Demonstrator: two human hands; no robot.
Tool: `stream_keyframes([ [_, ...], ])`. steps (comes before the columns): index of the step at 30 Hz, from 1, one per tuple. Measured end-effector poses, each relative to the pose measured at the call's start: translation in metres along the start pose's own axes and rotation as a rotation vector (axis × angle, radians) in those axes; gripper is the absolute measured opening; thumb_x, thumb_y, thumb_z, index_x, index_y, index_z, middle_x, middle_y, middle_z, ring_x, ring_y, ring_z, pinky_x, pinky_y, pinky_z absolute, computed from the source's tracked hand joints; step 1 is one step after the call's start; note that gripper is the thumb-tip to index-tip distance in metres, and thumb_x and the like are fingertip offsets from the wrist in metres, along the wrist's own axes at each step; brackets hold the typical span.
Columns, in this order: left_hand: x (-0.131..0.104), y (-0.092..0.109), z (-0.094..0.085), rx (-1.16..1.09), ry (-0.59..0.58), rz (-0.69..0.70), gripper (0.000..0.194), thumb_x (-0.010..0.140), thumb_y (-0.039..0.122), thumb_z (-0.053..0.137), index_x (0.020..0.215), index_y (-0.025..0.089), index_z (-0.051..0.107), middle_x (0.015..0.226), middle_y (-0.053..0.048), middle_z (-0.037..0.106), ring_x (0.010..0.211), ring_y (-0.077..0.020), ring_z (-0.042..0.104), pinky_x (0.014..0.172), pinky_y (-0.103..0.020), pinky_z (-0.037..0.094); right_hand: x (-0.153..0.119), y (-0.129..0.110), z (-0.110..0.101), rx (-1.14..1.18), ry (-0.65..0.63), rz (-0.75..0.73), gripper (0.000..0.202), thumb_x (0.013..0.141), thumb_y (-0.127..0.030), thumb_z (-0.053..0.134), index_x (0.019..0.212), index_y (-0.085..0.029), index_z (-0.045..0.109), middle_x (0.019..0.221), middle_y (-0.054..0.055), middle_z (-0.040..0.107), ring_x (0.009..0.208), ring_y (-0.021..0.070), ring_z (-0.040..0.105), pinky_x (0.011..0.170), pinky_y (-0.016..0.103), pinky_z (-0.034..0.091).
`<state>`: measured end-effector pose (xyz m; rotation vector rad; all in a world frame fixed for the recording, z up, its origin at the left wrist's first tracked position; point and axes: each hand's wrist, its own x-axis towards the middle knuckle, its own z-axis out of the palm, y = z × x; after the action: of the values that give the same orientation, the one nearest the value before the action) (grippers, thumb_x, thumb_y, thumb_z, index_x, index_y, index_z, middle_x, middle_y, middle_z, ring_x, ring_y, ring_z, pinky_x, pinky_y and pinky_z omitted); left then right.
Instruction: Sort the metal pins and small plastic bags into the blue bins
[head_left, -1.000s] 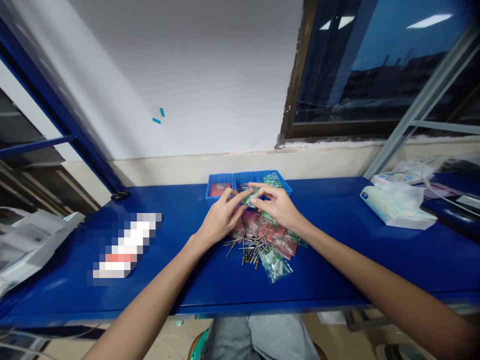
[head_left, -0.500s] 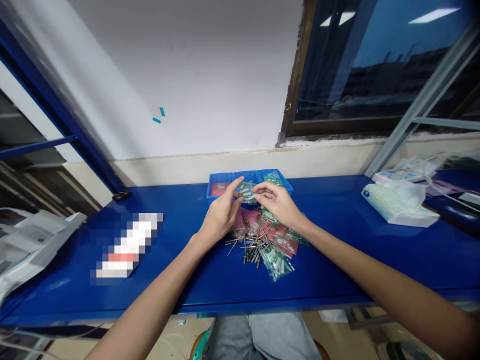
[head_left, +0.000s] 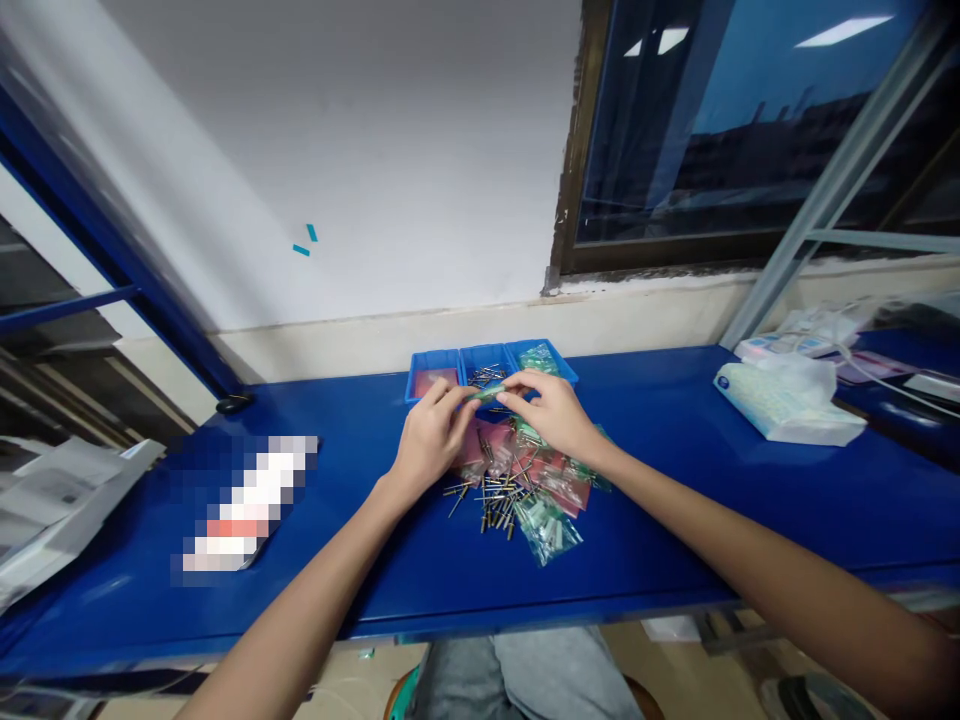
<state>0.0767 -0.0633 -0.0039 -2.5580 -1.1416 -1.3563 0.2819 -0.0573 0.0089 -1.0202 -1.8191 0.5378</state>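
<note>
Two hands: both meet over the middle of the blue worktop (head_left: 675, 480), pinching one small clear plastic packet with green contents (head_left: 487, 393) between them.
Left hand (head_left: 429, 440): thumb and forefinger are closed on the packet's left end; the other fingers curl loosely under.
Right hand (head_left: 550, 415): fingertips are closed on the packet's right end, palm down.
Packet position: held in the air, just in front of the row of three small blue plastic bins (head_left: 491, 362) and above the heap.
Handling: judged very light, thin and limp; the film looks slick, so it likely slips or crumples if squeezed at its middle. Holding it by the flat edges or corners seems the safest grip. The contents seem small and hard, though too tiny to make out.
Heap below: loose metal pins with gold tips (head_left: 491, 498) lie scattered among more pink and green clear packets (head_left: 551, 490), touching and overlapping.
Bins: left one holds something pink, middle one pins, right one green packets.
Right side: white crumpled plastic bag (head_left: 784, 398), well apart from the hands.
Left side: blurred flat object (head_left: 244, 505) on the worktop.
</note>
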Motion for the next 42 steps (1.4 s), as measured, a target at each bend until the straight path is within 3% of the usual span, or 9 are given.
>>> stream_keyframes([
  [3,0.0,0.003,0.001,-0.101,-0.005,-0.061,0.017,0.102,0.025,0.048,0.108,0.017,0.061,0.093,-0.006,0.066,0.083,-0.0167,0.063,0.077,-0.03,0.05,0.0,-0.002,0.0,-0.046,0.018,-0.024,0.015,0.089,-0.035,0.064,0.08,-0.022,0.066,0.09,0.003,0.069,0.084,0.0188,0.063,0.073,0.034,0.049],
  [7,-0.001,0.008,0.003,-0.285,-0.047,-0.17,0.027,0.101,0.028,0.051,0.126,0.017,0.051,0.083,-0.001,0.065,0.069,-0.0131,0.061,0.068,-0.025,0.049,0.0,-0.004,0.0,0.139,-0.071,0.053,0.017,0.09,-0.033,0.061,0.078,-0.021,0.061,0.074,0.001,0.067,0.071,0.0161,0.064,0.067,0.032,0.048],
  [16,-0.001,0.007,0.006,-0.409,-0.064,-0.239,0.038,0.095,0.028,0.06,0.13,0.017,0.049,0.077,0.001,0.061,0.067,-0.0123,0.06,0.062,-0.023,0.047,0.002,0.005,0.001,0.363,-0.13,0.173,0.019,0.083,-0.032,0.069,0.095,-0.021,0.06,0.065,-0.001,0.064,0.06,0.0168,0.066,0.053,0.03,0.045],
  [22,-0.001,0.006,0.004,-0.344,-0.024,-0.213,0.035,0.095,0.023,0.059,0.129,0.019,0.053,0.1,-0.005,0.065,0.066,-0.0098,0.062,0.063,-0.023,0.05,0.001,-0.008,-0.003,0.392,-0.226,0.18,0.018,0.085,-0.037,0.066,0.091,-0.02,0.065,0.082,0.005,0.07,0.07,0.017,0.067,0.058,0.03,0.051],
  [27,0.0,0.003,0.008,-0.511,0.031,-0.237,0.039,0.093,0.025,0.062,0.132,0.025,0.058,0.12,-0.009,0.059,0.081,-0.0142,0.07,0.072,-0.029,0.059,-0.001,-0.012,-0.003,0.443,-0.308,0.196,0.021,0.086,-0.036,0.064,0.1,-0.021,0.065,0.089,0.005,0.068,0.066,0.0147,0.063,0.056,0.03,0.051],
  [31,-0.002,0.013,0.009,-0.642,-0.051,-0.262,0.053,0.091,0.027,0.064,0.142,0.025,0.05,0.127,-0.012,0.06,0.09,-0.0186,0.071,0.079,-0.036,0.062,-0.002,-0.006,0.0,0.425,-0.255,0.192,0.017,0.084,-0.033,0.067,0.095,-0.022,0.06,0.094,0.002,0.065,0.058,0.0099,0.058,0.053,0.028,0.048],
  [35,-0.002,0.027,0.008,-0.699,-0.073,-0.258,0.073,0.086,0.027,0.07,0.149,0.024,0.034,0.13,-0.014,0.061,0.097,-0.0226,0.07,0.08,-0.038,0.063,0.001,-0.008,-0.002,0.353,-0.117,0.101,0.025,0.08,-0.03,0.072,0.1,-0.023,0.06,0.107,0.004,0.065,0.076,0.0138,0.063,0.069,0.03,0.054],
  [39,0.013,0.032,0.015,-0.622,0.097,-0.257,0.054,0.09,0.023,0.064,0.138,0.021,0.038,0.126,-0.014,0.062,0.099,-0.0212,0.07,0.085,-0.036,0.061,0.008,-0.009,-0.012,0.197,-0.019,0.022,0.025,0.079,-0.027,0.073,0.102,-0.023,0.066,0.091,0.003,0.069,0.084,0.0182,0.065,0.082,0.036,0.053],
  [42,0.044,0.028,0.026,-0.476,0.13,-0.264,0.044,0.088,0.02,0.065,0.127,0.019,0.045,0.118,-0.013,0.062,0.078,-0.0153,0.07,0.069,-0.029,0.059,0.018,0.0,-0.028,0.141,0.087,0.015,0.026,0.079,-0.032,0.072,0.103,-0.022,0.067,0.084,0.002,0.07,0.082,0.0197,0.065,0.081,0.037,0.052],
])
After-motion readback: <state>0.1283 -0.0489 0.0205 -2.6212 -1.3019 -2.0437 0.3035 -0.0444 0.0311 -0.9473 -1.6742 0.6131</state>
